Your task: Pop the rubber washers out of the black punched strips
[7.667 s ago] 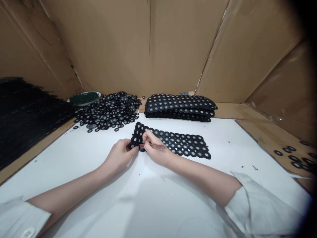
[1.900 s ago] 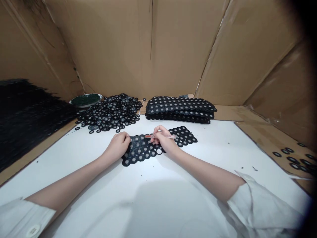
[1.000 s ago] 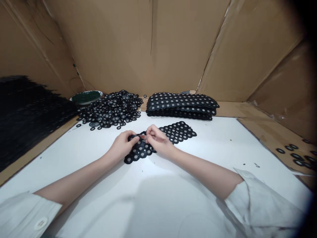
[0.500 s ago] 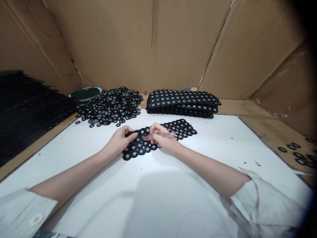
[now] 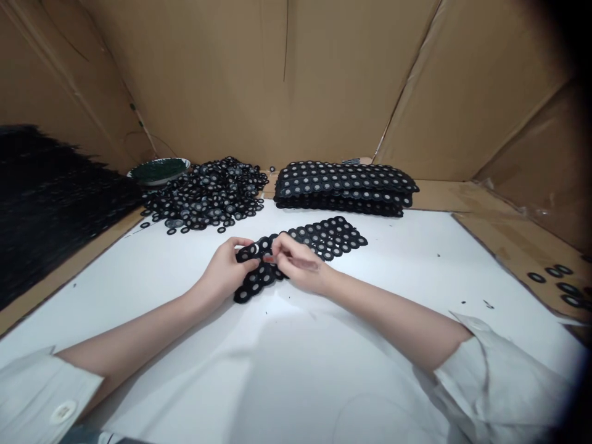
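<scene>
A panel of joined black rings with pale centres lies across the middle of the white table. My left hand pinches the panel's left end between thumb and fingers, lifting that end a little. My right hand is closed around a slim tool with a clear, pinkish handle and a reddish front part. The tool's front part points left, over the panel beside my left thumb. Its very tip is too small to make out.
A heap of loose black rings lies at the back left, beside a bowl with dark green contents. Folded ring panels are stacked at the back. Several rings lie on cardboard at right. Dark bristly material fills the far left.
The panel's left end has tilted up and bunched under my hands. My right hand has shifted slightly left with the tool. The whole view has moved a little.
</scene>
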The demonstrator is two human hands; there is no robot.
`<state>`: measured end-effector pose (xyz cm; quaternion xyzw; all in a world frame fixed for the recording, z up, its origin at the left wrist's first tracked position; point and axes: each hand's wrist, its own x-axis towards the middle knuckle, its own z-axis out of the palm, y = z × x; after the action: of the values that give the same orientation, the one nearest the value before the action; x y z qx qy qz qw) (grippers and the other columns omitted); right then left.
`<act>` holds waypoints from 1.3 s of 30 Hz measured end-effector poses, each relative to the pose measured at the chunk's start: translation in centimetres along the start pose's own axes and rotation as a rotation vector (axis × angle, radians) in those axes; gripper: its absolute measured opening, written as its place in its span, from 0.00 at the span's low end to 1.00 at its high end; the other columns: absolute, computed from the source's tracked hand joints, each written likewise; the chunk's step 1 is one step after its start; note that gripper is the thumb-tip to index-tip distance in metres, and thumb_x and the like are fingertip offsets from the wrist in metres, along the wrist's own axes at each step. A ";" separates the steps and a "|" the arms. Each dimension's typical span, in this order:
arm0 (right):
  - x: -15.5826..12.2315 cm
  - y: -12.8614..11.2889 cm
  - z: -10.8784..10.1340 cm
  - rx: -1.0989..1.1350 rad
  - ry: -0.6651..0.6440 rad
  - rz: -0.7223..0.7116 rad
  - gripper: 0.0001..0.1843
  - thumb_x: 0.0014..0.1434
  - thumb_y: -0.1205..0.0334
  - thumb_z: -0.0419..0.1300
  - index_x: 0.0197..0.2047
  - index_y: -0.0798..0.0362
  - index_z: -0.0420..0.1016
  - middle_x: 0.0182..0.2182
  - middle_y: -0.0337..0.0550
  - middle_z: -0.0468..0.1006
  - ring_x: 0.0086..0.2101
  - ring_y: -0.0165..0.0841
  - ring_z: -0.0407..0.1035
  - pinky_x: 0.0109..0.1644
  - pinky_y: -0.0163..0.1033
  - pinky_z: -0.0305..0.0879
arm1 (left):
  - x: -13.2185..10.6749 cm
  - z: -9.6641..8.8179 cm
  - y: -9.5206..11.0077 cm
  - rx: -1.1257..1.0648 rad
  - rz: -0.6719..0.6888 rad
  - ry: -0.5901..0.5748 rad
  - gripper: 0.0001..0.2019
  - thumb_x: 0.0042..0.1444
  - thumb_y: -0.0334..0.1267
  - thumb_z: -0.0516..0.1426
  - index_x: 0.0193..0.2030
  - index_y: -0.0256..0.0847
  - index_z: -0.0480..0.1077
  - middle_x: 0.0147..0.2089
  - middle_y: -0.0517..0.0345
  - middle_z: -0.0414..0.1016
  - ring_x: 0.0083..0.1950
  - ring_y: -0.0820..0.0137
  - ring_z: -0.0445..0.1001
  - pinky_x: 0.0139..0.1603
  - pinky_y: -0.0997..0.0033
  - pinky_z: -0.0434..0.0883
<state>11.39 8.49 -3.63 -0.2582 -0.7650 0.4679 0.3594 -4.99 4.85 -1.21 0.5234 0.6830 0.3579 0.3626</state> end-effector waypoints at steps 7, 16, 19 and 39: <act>0.5 0.3 -0.1 0.102 0.047 0.059 0.03 0.52 0.67 0.47 0.32 0.51 0.59 0.21 0.33 0.65 0.23 0.25 0.60 0.26 0.30 0.53 | 0.8 -1.2 0.5 0.116 0.019 -0.097 0.21 0.40 0.39 0.58 0.43 0.40 0.61 0.32 0.57 0.71 0.32 0.65 0.71 0.31 0.68 0.66; 0.7 0.6 -0.3 0.285 0.091 0.140 0.02 0.50 0.68 0.48 0.29 0.52 0.59 0.17 0.31 0.65 0.20 0.24 0.60 0.24 0.29 0.52 | 2.9 -3.2 0.3 0.242 0.237 -0.004 0.22 0.40 0.43 0.59 0.44 0.42 0.65 0.40 0.55 0.72 0.42 0.62 0.70 0.43 0.63 0.64; 0.6 0.6 -0.2 0.274 0.102 0.143 0.02 0.49 0.69 0.49 0.28 0.53 0.59 0.17 0.31 0.66 0.20 0.24 0.61 0.24 0.29 0.52 | 2.9 -3.9 0.8 -0.035 -0.055 -0.249 0.21 0.37 0.43 0.62 0.40 0.39 0.69 0.40 0.52 0.73 0.42 0.61 0.71 0.41 0.64 0.66; 0.9 1.2 -0.5 0.407 0.103 0.181 0.03 0.47 0.70 0.49 0.27 0.53 0.59 0.15 0.32 0.65 0.19 0.24 0.60 0.21 0.29 0.51 | 1.5 -2.5 0.5 -0.074 0.057 -0.187 0.25 0.31 0.34 0.63 0.41 0.41 0.65 0.36 0.58 0.73 0.38 0.63 0.72 0.35 0.66 0.69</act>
<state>11.31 9.97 -4.27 -0.2716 -0.6093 0.6292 0.3989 -7.22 6.12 0.25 0.5599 0.6172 0.3429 0.4335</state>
